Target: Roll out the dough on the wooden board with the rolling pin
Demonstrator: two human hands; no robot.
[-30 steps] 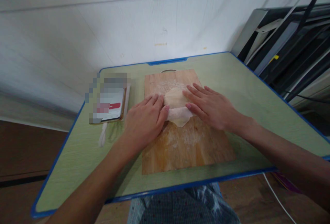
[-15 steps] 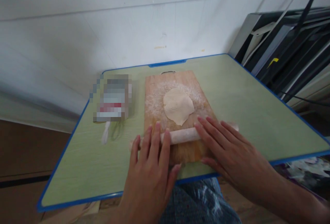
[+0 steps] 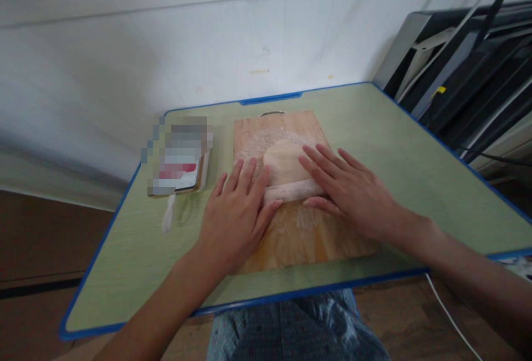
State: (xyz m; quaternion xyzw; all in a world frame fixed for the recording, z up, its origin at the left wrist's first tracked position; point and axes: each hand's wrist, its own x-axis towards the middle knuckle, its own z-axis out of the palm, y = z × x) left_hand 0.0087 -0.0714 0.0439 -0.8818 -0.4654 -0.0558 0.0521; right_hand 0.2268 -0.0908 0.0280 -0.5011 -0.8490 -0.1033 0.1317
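A pale rolling pin lies across a floured wooden cutting board. Under its far side is a flat, roundish sheet of dough. My left hand rests flat over the pin's left end, fingers stretched forward and slightly spread. Over the right end lies my right hand, also flat, its fingertips reaching to the dough's right edge. Both palms cover the ends of the pin, so these are hidden. White flour dusts the board around the dough.
The board sits on a green folding table with a blue rim. Left of it lies a partly blurred phone-like object with a white strap. A white wall stands behind; dark flat panels lean at the right.
Both hands have pushed the rolling pin away from me, from the near side of the dough onto its near part. More of the board's near end now shows.
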